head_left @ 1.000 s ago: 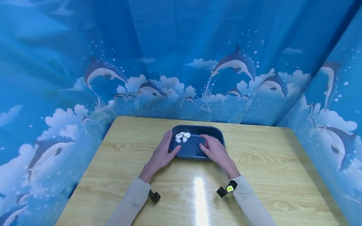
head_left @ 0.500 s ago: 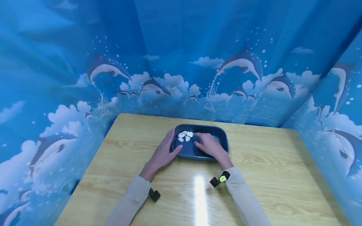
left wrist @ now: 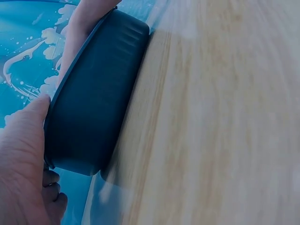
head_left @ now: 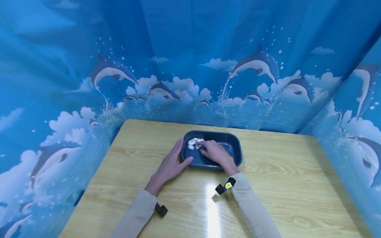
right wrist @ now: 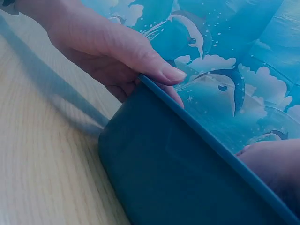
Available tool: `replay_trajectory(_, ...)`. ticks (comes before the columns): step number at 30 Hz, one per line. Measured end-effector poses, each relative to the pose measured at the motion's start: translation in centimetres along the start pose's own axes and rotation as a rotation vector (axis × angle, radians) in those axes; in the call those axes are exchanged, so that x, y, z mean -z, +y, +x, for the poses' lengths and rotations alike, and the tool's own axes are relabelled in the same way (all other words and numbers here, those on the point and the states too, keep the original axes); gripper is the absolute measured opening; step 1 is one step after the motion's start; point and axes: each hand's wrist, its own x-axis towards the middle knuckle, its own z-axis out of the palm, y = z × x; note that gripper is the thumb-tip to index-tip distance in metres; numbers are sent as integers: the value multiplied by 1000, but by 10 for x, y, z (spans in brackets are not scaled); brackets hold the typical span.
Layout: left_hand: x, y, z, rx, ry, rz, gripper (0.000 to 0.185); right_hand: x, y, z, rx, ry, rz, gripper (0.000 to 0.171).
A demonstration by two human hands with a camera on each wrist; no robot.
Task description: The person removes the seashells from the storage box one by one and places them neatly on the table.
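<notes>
We've got the dark tub (head_left: pixel 229 145) mid-worktop (head_left: pixel 282 185). Left hand (head_left: pixel 171 163) grips its left rim, thumb on the edge. Right hand (head_left: pixel 215 151) is inside, fingers curled at the white pebbles (head_left: pixel 192 142) in the far-left corner; actual pinch unclear. All pebbles remain in the tub. Versus earlier, the right hand slid left onto the pile.

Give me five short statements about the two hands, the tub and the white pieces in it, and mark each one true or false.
1. The dark blue tub stands on the wooden table. True.
2. The left hand lies flat on the table, away from the tub. False: it holds the tub's left end, thumb on the rim.
3. The right hand reaches into the tub. True.
4. The white pieces lie in the tub's far left corner. True.
5. The white pieces are scattered across the table. False: they lie inside the tub.
</notes>
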Motion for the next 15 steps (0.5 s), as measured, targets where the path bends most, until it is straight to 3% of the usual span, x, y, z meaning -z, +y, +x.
replay_trajectory(9,6,-2,-5,-7,-21,-4,100,-1,0,0,-20,12,-27,35)
replay_trajectory(15,6,-4,-4,-8,-28,-5,102,-1,-2,-1,-64,36,-53,27)
